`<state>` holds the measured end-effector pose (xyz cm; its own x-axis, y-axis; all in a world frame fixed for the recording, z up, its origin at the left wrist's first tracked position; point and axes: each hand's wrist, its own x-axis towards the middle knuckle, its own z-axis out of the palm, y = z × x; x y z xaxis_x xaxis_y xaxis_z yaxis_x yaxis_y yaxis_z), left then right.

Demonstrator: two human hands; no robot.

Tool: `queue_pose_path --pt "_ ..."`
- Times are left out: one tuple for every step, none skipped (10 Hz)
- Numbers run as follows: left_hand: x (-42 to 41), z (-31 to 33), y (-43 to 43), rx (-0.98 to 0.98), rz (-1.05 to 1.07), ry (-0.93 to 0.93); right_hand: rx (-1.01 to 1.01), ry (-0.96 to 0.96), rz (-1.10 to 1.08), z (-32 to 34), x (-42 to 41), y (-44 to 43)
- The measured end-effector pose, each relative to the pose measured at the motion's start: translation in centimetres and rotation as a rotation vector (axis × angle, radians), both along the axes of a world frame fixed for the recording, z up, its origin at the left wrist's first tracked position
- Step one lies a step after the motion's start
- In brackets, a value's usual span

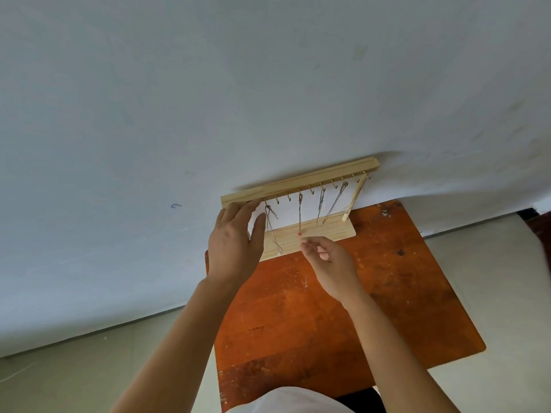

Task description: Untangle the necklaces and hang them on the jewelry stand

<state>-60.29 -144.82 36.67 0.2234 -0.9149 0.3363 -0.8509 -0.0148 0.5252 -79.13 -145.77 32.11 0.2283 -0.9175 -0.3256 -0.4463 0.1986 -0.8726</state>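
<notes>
A pale wooden jewelry stand (301, 181) with a row of small hooks stands at the far edge of the table, against the wall. Several thin chain necklaces hang from its hooks: one at the left (272, 226), one with a red pendant (299, 216), and two more to the right (321, 205). My left hand (235, 239) is raised at the stand's left end, fingers straight, touching the top bar near the leftmost necklace. My right hand (328, 263) hovers over the stand's base (316, 235), just below the red pendant, fingers loosely curled and holding nothing I can see.
The stand sits on a worn orange-brown wooden table (343, 308). A white wall (268, 84) rises right behind it. Pale floor tiles (492, 278) show to the right and left of the table. White clothing (298, 402) is at the bottom edge.
</notes>
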Motion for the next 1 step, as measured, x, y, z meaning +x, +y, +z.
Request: queue_pose_path --pt "0.15 -0.29 1.92 -0.012 -0.006 0.035 -0.073 -0.046 -0.034 2.32 -2.23 0.84"
